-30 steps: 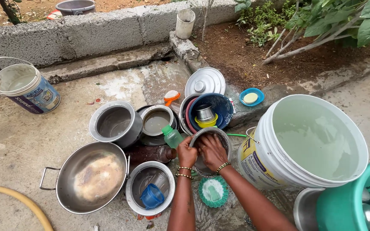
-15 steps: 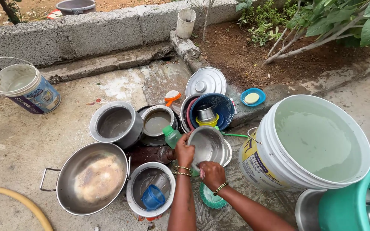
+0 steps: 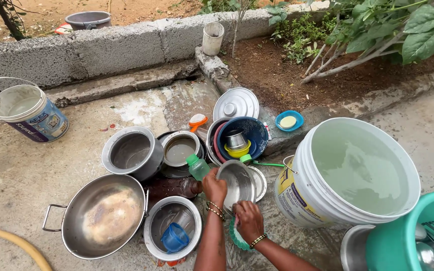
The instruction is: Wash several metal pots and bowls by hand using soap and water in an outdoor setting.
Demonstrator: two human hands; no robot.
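The steel bowl (image 3: 238, 183) sits between the green-capped bottle (image 3: 197, 167) on its left and the water bucket (image 3: 350, 170) on its right. Behind it lies a basin (image 3: 237, 138) holding a cup (image 3: 235, 139); the wide pan (image 3: 101, 216) lies far left.

left hand (image 3: 214, 187): gripping the rim of a tilted steel bowl (image 3: 238, 181)
right hand (image 3: 247, 219): down over a green scrub pad dish (image 3: 234, 236)
just right: big white bucket (image 3: 302, 193) full of water
left side: wide steel pan (image 3: 101, 216)
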